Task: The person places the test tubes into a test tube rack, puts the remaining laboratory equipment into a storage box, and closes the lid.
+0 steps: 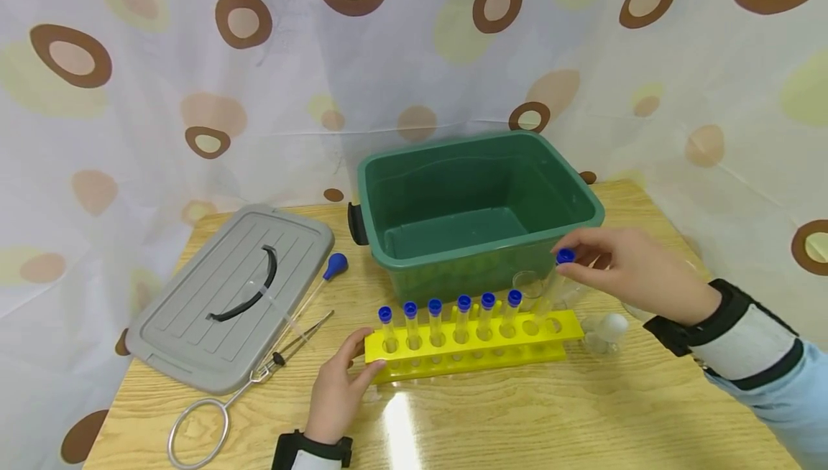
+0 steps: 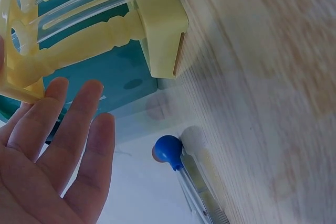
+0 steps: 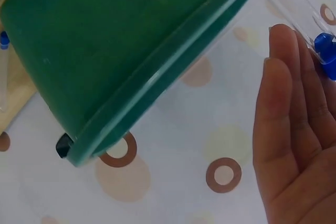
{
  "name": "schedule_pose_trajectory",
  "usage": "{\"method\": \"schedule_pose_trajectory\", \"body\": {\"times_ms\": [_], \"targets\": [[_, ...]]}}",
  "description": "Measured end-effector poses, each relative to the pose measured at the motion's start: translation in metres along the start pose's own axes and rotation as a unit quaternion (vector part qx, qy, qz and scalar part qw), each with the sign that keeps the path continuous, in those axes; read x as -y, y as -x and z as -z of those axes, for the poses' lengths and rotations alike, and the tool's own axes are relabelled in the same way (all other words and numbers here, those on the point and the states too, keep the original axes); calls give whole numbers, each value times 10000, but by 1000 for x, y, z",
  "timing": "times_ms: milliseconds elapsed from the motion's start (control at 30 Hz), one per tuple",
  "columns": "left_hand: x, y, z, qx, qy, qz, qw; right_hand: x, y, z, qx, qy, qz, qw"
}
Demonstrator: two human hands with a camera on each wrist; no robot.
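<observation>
A yellow test tube rack [image 1: 571, 325] stands on the table, with several clear, blue-capped test tubes [image 1: 463, 319] upright in its left and middle holes. My left hand [image 1: 333, 394] grips the rack's left end between thumb and forefinger. In the left wrist view the other fingers [image 2: 86, 129] are spread beside the rack's end post. Over the rack's right end, my right hand [image 1: 624, 269] pinches another clear test tube by its blue cap [image 1: 566, 256]. That tube slants down toward the rack holes in the head view. The right wrist view shows its blue cap [image 3: 326, 51] at the fingertips.
A deep green bin [image 1: 485, 251] stands behind the rack. Its grey lid [image 1: 194, 312] lies left, near a blue-bulbed dropper [image 1: 336, 266] and a metal ring clamp [image 1: 223, 405]. A small white-topped bottle [image 1: 611, 328] and clear glassware [image 1: 527, 284] are near the rack's right end.
</observation>
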State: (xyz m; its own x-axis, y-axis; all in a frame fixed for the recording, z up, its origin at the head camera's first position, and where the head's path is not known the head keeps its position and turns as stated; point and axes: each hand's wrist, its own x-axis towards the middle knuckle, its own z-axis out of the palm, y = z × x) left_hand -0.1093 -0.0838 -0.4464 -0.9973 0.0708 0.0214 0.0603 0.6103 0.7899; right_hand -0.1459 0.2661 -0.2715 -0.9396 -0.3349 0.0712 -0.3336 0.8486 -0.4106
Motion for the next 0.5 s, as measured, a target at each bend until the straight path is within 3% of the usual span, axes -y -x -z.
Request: {"method": "schedule_pose_trajectory", "body": {"times_ms": [267,500], "targets": [[0,0,0,-8,-6,-8,10000,-6,-4,-23,427,23,181,9989],[-1,0,0,27,-20,-17,10000,-12,-7,-39,896,-249,-33,9957]]}}
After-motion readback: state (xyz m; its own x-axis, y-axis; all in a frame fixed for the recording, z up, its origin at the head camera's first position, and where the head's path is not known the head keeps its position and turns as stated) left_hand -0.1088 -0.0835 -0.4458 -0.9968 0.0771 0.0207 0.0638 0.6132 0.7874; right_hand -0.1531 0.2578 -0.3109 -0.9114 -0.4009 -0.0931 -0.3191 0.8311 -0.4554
